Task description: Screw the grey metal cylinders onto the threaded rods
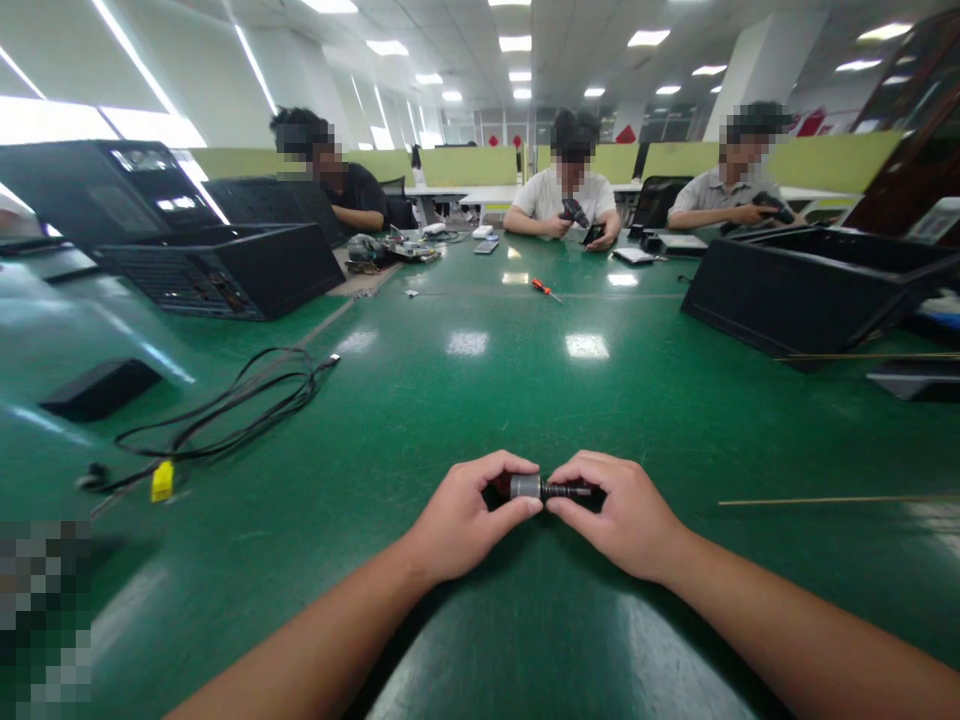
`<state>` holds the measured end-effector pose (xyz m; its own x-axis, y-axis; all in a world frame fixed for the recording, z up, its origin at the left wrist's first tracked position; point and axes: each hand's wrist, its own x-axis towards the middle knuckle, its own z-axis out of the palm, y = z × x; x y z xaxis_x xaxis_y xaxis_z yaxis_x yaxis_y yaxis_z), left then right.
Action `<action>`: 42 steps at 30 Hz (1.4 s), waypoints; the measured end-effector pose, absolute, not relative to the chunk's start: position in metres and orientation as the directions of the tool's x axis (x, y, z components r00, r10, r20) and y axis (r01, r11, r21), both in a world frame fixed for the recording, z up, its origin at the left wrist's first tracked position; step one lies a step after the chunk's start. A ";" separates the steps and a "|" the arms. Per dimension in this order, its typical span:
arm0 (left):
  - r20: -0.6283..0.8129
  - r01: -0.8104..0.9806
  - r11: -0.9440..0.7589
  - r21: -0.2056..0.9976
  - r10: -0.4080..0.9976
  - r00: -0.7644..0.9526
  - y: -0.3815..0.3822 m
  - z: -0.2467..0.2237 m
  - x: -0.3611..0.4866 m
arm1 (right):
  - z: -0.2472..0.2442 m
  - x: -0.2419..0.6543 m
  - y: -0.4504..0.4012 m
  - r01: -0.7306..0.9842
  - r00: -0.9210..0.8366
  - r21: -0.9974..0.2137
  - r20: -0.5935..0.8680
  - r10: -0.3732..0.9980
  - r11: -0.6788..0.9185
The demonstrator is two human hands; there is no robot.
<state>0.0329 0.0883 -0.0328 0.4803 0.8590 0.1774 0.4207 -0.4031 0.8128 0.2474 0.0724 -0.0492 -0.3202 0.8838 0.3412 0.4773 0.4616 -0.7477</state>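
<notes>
A small cylindrical metal part (pixel 526 486) with a grey body and a dark, ridged shaft lies level between my hands, low in the middle of the head view. My left hand (pixel 469 510) pinches its grey end between thumb and fingers. At the shaft end, my right hand (pixel 626 510) has thumb and fingertips closed around the part near its middle, and the shaft's tip points into the palm. The fingertips of both hands nearly meet. Under them is the green tabletop (pixel 480 400).
A black cable coil (pixel 247 400) with a yellow tag (pixel 162 481) lies left. Black computer cases (pixel 225 270) stand left and another (pixel 817 290) right. An orange screwdriver (pixel 546 290) lies ahead. A thin rod (pixel 832 501) is at right. Three people sit across the table.
</notes>
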 end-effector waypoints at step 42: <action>0.197 0.410 -0.406 0.817 0.864 0.464 0.089 -0.033 0.031 | -0.047 0.247 0.074 0.426 -0.284 -0.831 0.254 0.924 0.359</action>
